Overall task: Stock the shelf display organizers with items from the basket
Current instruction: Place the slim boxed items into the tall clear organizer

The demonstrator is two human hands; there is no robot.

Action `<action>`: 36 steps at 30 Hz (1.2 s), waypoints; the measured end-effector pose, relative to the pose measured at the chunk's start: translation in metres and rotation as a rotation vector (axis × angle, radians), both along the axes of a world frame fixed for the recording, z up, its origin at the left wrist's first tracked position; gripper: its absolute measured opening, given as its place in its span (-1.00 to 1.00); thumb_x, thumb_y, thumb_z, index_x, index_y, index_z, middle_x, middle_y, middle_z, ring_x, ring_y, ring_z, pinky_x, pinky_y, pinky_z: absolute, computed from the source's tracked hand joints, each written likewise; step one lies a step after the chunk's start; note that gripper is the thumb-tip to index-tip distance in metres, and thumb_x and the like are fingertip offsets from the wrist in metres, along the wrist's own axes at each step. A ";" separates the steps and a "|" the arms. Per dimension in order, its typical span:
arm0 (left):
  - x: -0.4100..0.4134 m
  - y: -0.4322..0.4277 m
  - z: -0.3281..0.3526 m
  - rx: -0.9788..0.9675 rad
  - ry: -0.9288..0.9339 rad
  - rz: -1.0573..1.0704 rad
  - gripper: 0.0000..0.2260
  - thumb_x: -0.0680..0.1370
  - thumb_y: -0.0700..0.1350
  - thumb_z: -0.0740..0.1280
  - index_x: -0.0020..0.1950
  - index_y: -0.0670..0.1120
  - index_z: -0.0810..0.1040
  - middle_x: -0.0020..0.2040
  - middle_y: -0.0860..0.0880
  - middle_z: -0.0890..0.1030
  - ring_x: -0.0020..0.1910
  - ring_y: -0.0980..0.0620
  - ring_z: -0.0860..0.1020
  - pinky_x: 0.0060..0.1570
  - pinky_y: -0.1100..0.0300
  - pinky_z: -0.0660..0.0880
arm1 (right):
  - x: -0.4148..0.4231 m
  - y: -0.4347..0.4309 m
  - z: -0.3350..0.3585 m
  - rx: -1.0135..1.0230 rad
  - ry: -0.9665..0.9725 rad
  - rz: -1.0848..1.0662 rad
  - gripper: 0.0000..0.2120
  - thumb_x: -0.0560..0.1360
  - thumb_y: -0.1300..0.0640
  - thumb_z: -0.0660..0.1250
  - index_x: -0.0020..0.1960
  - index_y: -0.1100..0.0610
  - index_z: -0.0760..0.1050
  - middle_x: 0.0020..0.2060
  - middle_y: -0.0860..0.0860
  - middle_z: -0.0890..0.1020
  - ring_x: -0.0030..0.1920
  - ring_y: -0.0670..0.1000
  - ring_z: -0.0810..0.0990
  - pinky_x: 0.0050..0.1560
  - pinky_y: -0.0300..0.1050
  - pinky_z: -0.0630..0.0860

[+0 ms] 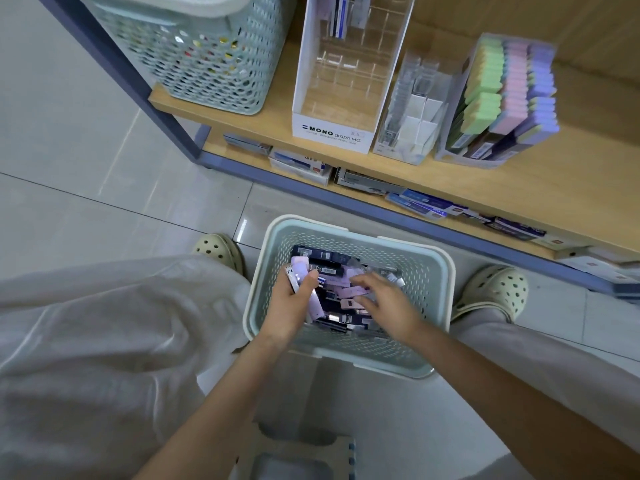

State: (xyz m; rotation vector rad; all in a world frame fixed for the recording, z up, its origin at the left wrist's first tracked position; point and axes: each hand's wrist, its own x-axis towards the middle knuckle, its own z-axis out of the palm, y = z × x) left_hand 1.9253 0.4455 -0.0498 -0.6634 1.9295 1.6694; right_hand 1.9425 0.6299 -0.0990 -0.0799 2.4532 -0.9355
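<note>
In the pale green perforated plastic basket [446,271] on the floor, the left hand [294,303] has its fingers curled round a fanned bundle of slim lilac and dark packs [300,269]. At its 3 o'clock the right hand [389,303] spreads over the loose packs [356,291]; blur hides whether its fingers pinch one. Another pack could splay the bundle and spill it short of the near-empty white cardboard display box [332,131] at 12 o'clock on the wooden shelf [519,188].

A: Worn where?
B: On the head, wide-angle, aimed forward and steeply down.
A: How near?
B: Close over the basket [427,289] on the floor [104,150], straight below; farther from the shelf [554,188], seen slantwise across the top and right.
A: Shared with any other view?
B: Just this single view.
</note>
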 end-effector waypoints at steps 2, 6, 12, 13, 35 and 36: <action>0.000 -0.003 -0.001 -0.025 -0.001 -0.031 -0.71 0.54 0.06 0.28 0.09 -0.16 0.46 -0.08 -0.11 0.56 -0.07 -0.07 0.55 0.02 0.05 0.45 | -0.001 0.007 -0.016 0.104 -0.121 0.052 -0.61 0.55 0.16 0.27 0.37 0.07 0.36 0.37 0.03 0.40 0.25 0.04 0.48 0.30 -0.11 0.36; -0.001 -0.007 -0.004 -0.031 -0.018 -0.062 -0.46 0.46 0.13 0.26 0.11 -0.35 0.45 -0.11 -0.26 0.56 -0.18 -0.11 0.48 -0.12 0.09 0.37 | 0.003 0.007 -0.036 0.213 -0.235 0.217 -0.49 0.53 0.08 0.31 0.45 0.04 0.26 0.41 0.01 0.34 0.31 0.06 0.40 0.36 -0.07 0.25; -0.004 -0.004 -0.010 -0.002 -0.042 -0.034 -0.85 0.58 -0.04 0.25 0.08 -0.08 0.42 -0.04 -0.23 0.57 -0.11 -0.11 0.55 -0.19 0.17 0.41 | -0.001 -0.003 -0.048 0.264 -0.207 0.298 -0.40 0.47 0.04 0.39 0.44 0.03 0.26 0.37 -0.01 0.33 0.37 0.05 0.24 0.36 -0.08 0.22; -0.004 -0.003 -0.010 0.008 -0.045 -0.030 -0.90 0.58 -0.05 0.25 0.05 -0.04 0.41 -0.04 -0.19 0.57 -0.08 -0.10 0.56 -0.15 0.17 0.41 | 0.000 -0.004 -0.050 0.276 -0.201 0.303 -0.43 0.47 0.05 0.39 0.43 0.03 0.28 0.36 0.00 0.35 0.35 0.05 0.26 0.35 -0.08 0.24; -0.001 -0.002 0.005 -0.088 -0.058 -0.040 -0.89 0.59 -0.08 0.24 0.09 -0.07 0.40 -0.11 -0.04 0.51 -0.18 0.04 0.50 -0.23 0.21 0.42 | -0.008 -0.002 -0.016 0.418 -0.102 0.392 -0.67 0.59 0.00 0.19 0.32 0.08 0.42 0.19 0.06 0.56 0.13 0.10 0.56 0.10 -0.04 0.51; 0.000 -0.002 0.006 -0.088 -0.057 -0.039 -0.89 0.59 -0.09 0.24 0.09 -0.07 0.40 -0.11 -0.05 0.51 -0.17 0.03 0.50 -0.24 0.21 0.42 | -0.009 -0.003 -0.011 0.387 -0.128 0.341 -0.68 0.60 0.02 0.19 0.30 0.10 0.43 0.17 0.07 0.57 0.10 0.10 0.58 0.07 -0.04 0.51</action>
